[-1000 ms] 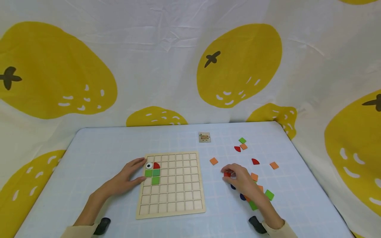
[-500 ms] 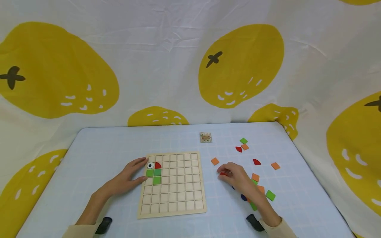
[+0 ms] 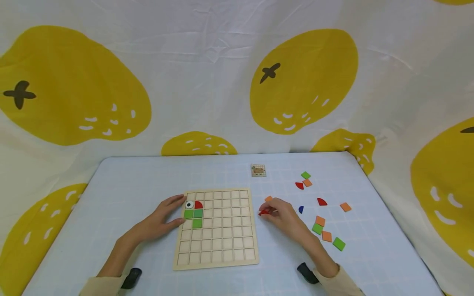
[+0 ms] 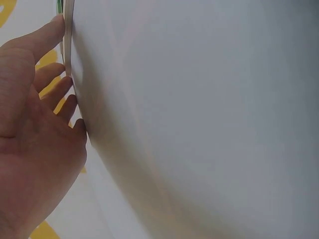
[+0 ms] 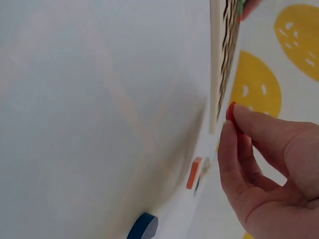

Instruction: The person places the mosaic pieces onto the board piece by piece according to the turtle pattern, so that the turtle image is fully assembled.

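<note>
The board [image 3: 218,267] sits between my left hand [image 3: 162,218] and right hand [image 3: 283,216]; right of it lie loose tiles [image 3: 326,236] and the card [image 3: 258,170] (behind the board's far edge).

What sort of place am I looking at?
Probably an indoor play or staged tabletop spot: a pale table, a grid board with loose tiles beside it, and a fruit-print cloth hanging behind.

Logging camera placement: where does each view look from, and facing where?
Head: on the person's head, facing forward and down at the wooden grid board; left hand, right hand and sleeves show.
Left wrist: on that wrist, facing its fingers at the board's edge; left hand shows.
Right wrist: on that wrist, facing the right hand and its pinched red piece.
Shared: head and right wrist both show the red piece.
</note>
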`<move>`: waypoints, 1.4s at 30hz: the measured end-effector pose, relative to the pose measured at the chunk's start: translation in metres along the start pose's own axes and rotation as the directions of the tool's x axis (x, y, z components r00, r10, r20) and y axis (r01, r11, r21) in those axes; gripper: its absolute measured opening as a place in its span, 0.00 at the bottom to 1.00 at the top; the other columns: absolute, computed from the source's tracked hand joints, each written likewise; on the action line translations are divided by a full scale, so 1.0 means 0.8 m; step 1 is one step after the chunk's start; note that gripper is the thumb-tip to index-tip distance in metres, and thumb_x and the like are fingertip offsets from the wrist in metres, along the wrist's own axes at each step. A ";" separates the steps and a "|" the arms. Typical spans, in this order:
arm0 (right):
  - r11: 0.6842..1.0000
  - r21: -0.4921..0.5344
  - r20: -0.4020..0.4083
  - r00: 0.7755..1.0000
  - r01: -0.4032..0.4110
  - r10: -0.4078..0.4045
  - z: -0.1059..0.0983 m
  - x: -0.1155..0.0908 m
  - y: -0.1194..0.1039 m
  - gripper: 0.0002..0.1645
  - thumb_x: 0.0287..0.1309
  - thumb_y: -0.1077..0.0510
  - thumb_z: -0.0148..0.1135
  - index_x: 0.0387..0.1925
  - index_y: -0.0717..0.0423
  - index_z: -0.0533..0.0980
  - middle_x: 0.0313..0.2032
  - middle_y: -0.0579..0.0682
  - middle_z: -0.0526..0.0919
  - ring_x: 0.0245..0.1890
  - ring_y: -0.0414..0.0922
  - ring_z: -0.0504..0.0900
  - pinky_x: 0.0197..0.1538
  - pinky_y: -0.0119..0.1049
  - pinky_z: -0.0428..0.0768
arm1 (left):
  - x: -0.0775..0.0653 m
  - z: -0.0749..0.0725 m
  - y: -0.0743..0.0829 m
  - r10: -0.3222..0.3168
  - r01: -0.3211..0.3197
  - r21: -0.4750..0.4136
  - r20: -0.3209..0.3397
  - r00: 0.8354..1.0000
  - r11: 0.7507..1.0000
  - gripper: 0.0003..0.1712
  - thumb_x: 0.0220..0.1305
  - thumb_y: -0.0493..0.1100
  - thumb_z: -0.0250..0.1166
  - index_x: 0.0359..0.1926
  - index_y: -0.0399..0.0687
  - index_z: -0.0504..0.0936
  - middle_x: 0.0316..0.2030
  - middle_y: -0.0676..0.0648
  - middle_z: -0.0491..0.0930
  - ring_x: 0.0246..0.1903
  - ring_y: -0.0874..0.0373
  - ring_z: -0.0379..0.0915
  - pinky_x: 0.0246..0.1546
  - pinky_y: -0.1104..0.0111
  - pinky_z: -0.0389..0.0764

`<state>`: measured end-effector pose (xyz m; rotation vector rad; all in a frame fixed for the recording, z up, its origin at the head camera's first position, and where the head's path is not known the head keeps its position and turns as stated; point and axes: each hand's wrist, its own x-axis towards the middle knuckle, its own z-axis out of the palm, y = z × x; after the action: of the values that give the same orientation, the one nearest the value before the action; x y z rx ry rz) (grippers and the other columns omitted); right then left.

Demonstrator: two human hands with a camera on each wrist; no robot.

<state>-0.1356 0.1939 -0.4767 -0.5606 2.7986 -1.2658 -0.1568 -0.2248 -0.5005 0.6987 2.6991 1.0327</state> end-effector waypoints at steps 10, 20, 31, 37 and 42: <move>0.994 0.038 0.022 0.995 0.098 -0.099 0.023 0.018 -0.022 0.09 0.58 0.68 0.74 0.40 0.58 0.84 0.35 0.47 0.85 0.37 0.41 0.80 0.40 0.31 0.81 | -0.001 0.001 -0.004 -0.008 0.008 -0.003 0.003 1.000 1.000 0.43 0.72 0.54 0.66 0.78 0.41 0.61 0.76 0.35 0.55 0.75 0.32 0.48 0.68 0.33 0.58; 0.989 0.102 0.057 0.992 0.108 -0.114 0.046 0.033 -0.051 0.09 0.60 0.69 0.72 0.41 0.60 0.83 0.38 0.50 0.84 0.38 0.43 0.81 0.43 0.32 0.83 | -0.001 0.002 -0.005 0.003 -0.003 -0.005 0.006 1.000 1.000 0.42 0.72 0.53 0.66 0.78 0.41 0.61 0.77 0.36 0.55 0.75 0.33 0.48 0.69 0.34 0.58; 0.979 0.151 0.113 0.981 0.137 -0.155 0.070 0.051 -0.078 0.07 0.61 0.69 0.70 0.40 0.61 0.82 0.38 0.51 0.84 0.37 0.42 0.81 0.44 0.30 0.83 | 0.000 0.000 -0.003 0.009 -0.009 -0.012 0.005 1.000 1.000 0.42 0.72 0.53 0.66 0.78 0.41 0.62 0.77 0.36 0.55 0.75 0.34 0.48 0.69 0.35 0.58; 0.977 0.158 0.149 0.975 0.141 -0.164 0.084 0.058 -0.089 0.05 0.63 0.69 0.69 0.40 0.62 0.82 0.38 0.51 0.85 0.38 0.41 0.82 0.45 0.30 0.83 | 0.002 0.000 -0.003 0.009 -0.009 -0.015 0.006 1.000 1.000 0.42 0.72 0.52 0.66 0.78 0.40 0.62 0.77 0.36 0.56 0.75 0.34 0.48 0.69 0.35 0.58; 0.971 0.193 0.176 0.969 0.139 -0.174 0.093 0.061 -0.098 0.05 0.64 0.68 0.67 0.41 0.62 0.82 0.38 0.51 0.85 0.39 0.40 0.81 0.46 0.28 0.83 | 0.002 0.000 -0.003 0.003 -0.003 -0.011 0.008 1.000 1.000 0.42 0.72 0.52 0.66 0.78 0.40 0.62 0.77 0.36 0.56 0.75 0.34 0.49 0.69 0.35 0.58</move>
<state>-0.1449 0.0763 -0.4627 -0.8568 2.4948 -1.3902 -0.1589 -0.2252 -0.5022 0.7035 2.6848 1.0425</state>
